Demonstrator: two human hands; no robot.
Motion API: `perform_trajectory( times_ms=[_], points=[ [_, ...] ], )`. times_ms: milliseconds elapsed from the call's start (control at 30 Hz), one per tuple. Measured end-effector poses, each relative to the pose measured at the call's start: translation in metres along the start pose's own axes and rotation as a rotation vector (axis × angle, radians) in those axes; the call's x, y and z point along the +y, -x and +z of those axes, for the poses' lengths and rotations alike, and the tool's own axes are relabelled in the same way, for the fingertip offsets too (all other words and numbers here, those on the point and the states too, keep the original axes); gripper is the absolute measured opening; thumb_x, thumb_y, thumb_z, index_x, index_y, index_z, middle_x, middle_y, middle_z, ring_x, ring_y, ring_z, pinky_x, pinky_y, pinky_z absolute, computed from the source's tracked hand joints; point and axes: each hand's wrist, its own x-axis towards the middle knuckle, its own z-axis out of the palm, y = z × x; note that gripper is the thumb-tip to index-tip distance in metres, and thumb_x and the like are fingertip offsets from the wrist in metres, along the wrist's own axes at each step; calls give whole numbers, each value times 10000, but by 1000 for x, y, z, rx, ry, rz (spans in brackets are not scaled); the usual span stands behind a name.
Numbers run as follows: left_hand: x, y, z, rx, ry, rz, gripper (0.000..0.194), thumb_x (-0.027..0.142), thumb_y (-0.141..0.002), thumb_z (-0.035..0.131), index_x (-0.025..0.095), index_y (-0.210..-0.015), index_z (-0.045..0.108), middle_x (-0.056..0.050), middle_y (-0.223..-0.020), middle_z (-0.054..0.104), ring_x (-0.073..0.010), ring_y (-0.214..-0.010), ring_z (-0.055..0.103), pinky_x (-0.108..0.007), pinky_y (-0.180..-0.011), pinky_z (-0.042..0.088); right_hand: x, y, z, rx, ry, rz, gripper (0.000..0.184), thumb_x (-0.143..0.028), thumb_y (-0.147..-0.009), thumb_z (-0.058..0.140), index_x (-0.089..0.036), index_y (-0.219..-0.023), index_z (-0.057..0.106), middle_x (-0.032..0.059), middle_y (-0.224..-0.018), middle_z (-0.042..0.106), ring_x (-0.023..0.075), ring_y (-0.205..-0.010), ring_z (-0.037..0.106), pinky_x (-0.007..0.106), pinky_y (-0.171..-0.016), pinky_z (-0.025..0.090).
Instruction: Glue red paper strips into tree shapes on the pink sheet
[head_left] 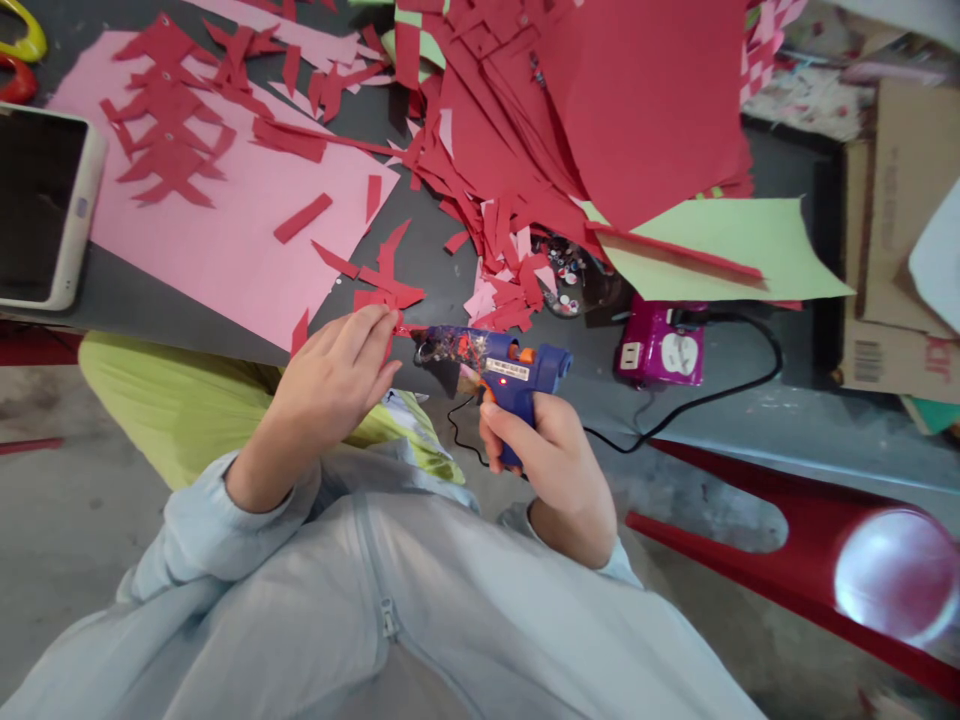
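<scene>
My right hand [559, 460] is wrapped round the handle of a blue hot glue gun [517, 375] with an orange trigger and a small lit red light. Its nozzle points left, towards my left hand [334, 365]. Those fingers are pressed together on a cut red paper piece [379, 300] at the table's front edge, and they partly cover it. Glue strands and scraps cling about the front of the gun. Just beyond the gun lies a heap of red and pink paper scraps [506, 285], beside a clear container of small googly eyes [566, 270].
Pink paper [225, 260] bears a layered red paper cutout [169, 125]. A tablet-like device [45, 205] lies left. Red sheets [652, 100] and green paper [750, 235] are stacked behind. A purple power socket [660, 345] with a black cord and cardboard [907, 200] stand right.
</scene>
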Motion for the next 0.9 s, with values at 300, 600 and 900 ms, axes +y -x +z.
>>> perform_trajectory(
  times_ms=[300, 600, 900],
  points=[
    [0, 0, 1, 6, -50, 18, 447, 289, -1014, 472, 46, -1386, 517, -202, -1305, 638, -278, -1150, 655, -388, -999, 546, 1, 1, -2, 44, -41, -8, 376, -374, -927, 562, -204, -593, 534, -34, -501, 561, 91, -467, 527, 227, -456, 360],
    [0, 0, 1, -14, -4, -8, 456, 284, -1010, 468, 69, -1410, 507, -205, -1330, 623, -291, -1192, 634, -413, -1021, 539, -3, 4, -3, 80, -75, 49, 322, -392, -903, 585, -205, -646, 535, -37, -513, 560, 95, -449, 533, 227, -424, 353],
    [1, 0, 0, -20, 29, -24, 460, 268, -997, 486, 109, -1428, 487, -193, -1331, 620, -290, -1190, 636, -424, -1013, 542, -5, 1, -4, 83, -143, 39, 186, -359, -853, 601, -198, -764, 575, -58, -512, 529, 92, -410, 494, 219, -377, 329]
  ],
)
